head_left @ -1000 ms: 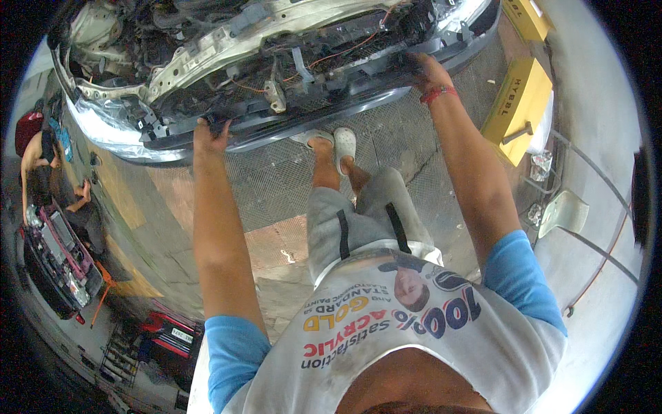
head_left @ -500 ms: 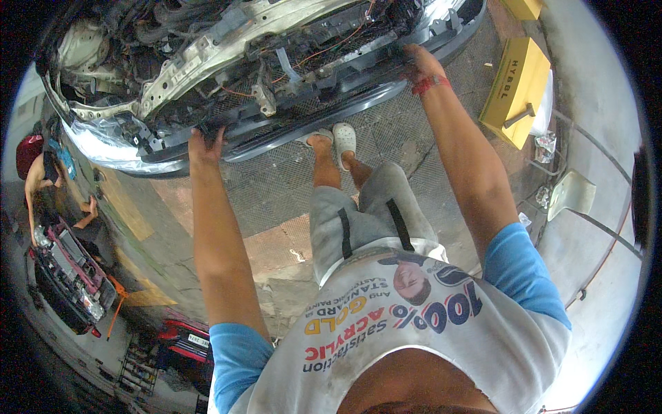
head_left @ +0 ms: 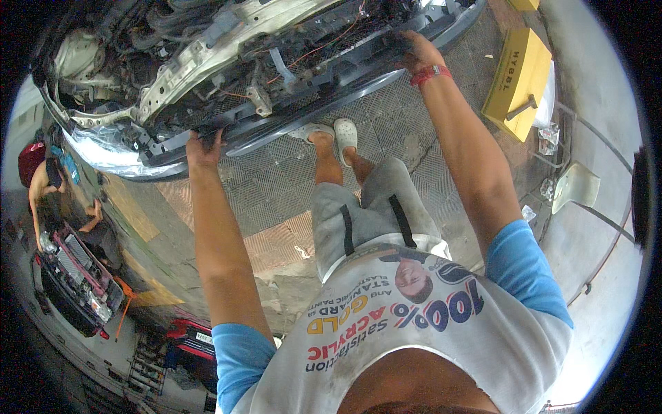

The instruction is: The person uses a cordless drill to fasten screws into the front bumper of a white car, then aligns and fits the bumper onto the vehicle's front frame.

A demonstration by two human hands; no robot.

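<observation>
Both my hands grip a dark grey car front bumper (head_left: 310, 109) by its upper edge, arms spread wide. Toward the bumper's left end, my left hand (head_left: 204, 150) has its thumb and fingers closed over the rim. My right hand (head_left: 423, 56), below a red wristband, is wrapped round the edge near the other end; its fingertips are partly hidden. Behind the bumper lies the open car front, with a pale metal crossmember (head_left: 196, 65) and a hanging metal bracket (head_left: 261, 101). A clear headlight (head_left: 103, 147) sits beside the bumper's left end.
A yellow box (head_left: 516, 81) with a hammer (head_left: 521, 108) on it stands at right, near a pale plastic seat (head_left: 576, 188). Textured mats (head_left: 386, 110) cover the floor underfoot. Far left, another person (head_left: 48, 181) crouches by a car (head_left: 79, 276) with its front exposed.
The bumper's right part and my right hand appear slightly farther up and left, amid a small shift of the whole view. Both hands keep their hold.
</observation>
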